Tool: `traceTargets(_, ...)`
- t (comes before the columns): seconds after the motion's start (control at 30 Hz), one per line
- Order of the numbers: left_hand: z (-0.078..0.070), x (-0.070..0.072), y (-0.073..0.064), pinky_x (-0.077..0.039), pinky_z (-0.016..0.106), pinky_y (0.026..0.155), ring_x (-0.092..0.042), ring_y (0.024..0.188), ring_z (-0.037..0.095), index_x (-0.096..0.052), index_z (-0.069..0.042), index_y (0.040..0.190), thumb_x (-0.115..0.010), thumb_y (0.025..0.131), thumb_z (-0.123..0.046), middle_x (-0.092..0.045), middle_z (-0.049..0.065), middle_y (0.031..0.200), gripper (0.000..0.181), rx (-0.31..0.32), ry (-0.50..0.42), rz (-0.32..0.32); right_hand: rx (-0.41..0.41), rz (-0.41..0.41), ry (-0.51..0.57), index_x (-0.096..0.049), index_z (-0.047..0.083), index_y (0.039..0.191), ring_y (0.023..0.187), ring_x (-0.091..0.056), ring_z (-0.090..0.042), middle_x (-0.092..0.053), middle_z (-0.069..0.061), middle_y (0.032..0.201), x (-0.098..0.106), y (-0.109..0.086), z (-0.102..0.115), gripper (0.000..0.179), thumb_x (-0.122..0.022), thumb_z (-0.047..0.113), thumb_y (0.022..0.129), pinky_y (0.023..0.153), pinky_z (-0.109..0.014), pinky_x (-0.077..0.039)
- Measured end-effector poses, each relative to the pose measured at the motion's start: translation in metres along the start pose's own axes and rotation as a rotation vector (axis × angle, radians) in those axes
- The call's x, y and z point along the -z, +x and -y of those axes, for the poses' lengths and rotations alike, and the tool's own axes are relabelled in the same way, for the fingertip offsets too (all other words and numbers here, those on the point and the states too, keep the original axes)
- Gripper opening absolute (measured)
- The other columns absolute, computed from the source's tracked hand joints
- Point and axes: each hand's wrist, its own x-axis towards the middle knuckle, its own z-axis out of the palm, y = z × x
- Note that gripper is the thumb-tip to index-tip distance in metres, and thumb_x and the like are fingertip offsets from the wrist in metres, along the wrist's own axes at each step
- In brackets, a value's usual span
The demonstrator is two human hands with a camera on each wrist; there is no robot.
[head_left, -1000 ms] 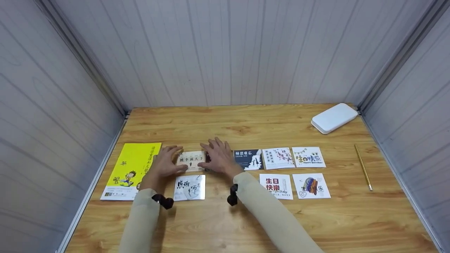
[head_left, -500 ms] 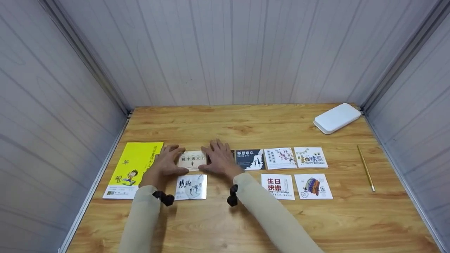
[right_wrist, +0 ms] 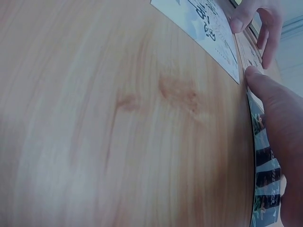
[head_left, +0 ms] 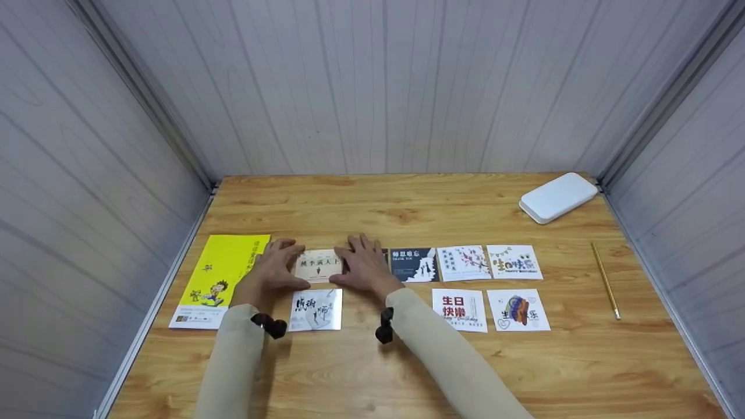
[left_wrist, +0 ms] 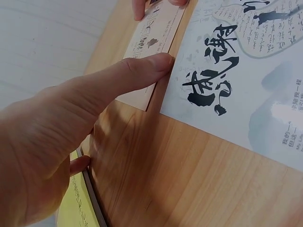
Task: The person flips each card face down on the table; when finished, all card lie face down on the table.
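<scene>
Beige card (head_left: 319,266) seemed light, stiffish, best taken by its edges; my left hand (head_left: 270,269) spread wide at its nine o'clock, right hand (head_left: 366,269) likewise at three.

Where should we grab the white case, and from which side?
Probably across its middle, on the long sides, from above and the near side. The white case lies flat, longer than wide, with bare table in front; its right end sits near the side wall.
</scene>
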Motion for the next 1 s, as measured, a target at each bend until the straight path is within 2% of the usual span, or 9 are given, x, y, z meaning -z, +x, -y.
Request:
traceTargets(0.2, 0.0002, 0.0014, 0.0016, -0.022, 0.074, 0.138, -0.023, 0.171, 0.047, -0.054, -0.019, 0.167, -0.099, 0.084, -0.047, -0.03, 0.017, 0.185, 0.099, 0.022, -0.021, 0.004, 0.001, -0.006, -0.007, -0.044, 0.031, 0.174, 0.179, -0.015, -0.041, -0.025, -0.012, 0.189, 0.0, -0.0006, -0.0005, 0.087, -0.071, 0.069, 0.101, 0.143, -0.068, -0.009)
traceTargets(0.53, 0.0017, 0.0007, 0.0016, -0.021, 0.077, 0.136, -0.023, 0.171, 0.05, -0.06, -0.017, 0.161, -0.1, 0.084, -0.045, -0.032, 0.019, 0.183, 0.091, 0.005, -0.03, -0.011, 0.001, -0.004, -0.023, -0.036, 0.027, 0.178, 0.179, -0.016, -0.04, -0.024, -0.012, 0.19, -0.0019, 0.0008, -0.0013, 0.107, -0.078, 0.075, 0.093, 0.143, -0.067, -0.011)
traceTargets(0.7, 0.0023, 0.0006, 0.002, -0.019, 0.08, 0.135, -0.024, 0.17, 0.052, -0.06, -0.014, 0.16, -0.1, 0.084, -0.046, -0.035, 0.023, 0.181, 0.092, -0.024, -0.002, -0.023, -0.001, -0.006, -0.036, -0.039, 0.025, 0.177, 0.178, -0.018, -0.04, -0.028, -0.013, 0.189, -0.002, 0.0019, -0.0007, 0.106, -0.079, 0.076, 0.092, 0.143, -0.067, -0.014)
traceTargets(1.0, 0.0028, 0.0005, 0.0022, -0.022, 0.079, 0.134, -0.027, 0.169, 0.052, -0.055, -0.012, 0.166, -0.099, 0.084, -0.048, -0.034, 0.024, 0.181, 0.1, -0.032, 0.023, -0.025, -0.025, -0.019, 0.002, -0.051, 0.022, 0.17, 0.177, -0.021, -0.041, -0.032, -0.014, 0.186, -0.0008, 0.0043, 0.0018, 0.101, -0.087, 0.071, 0.089, 0.143, -0.068, -0.016)
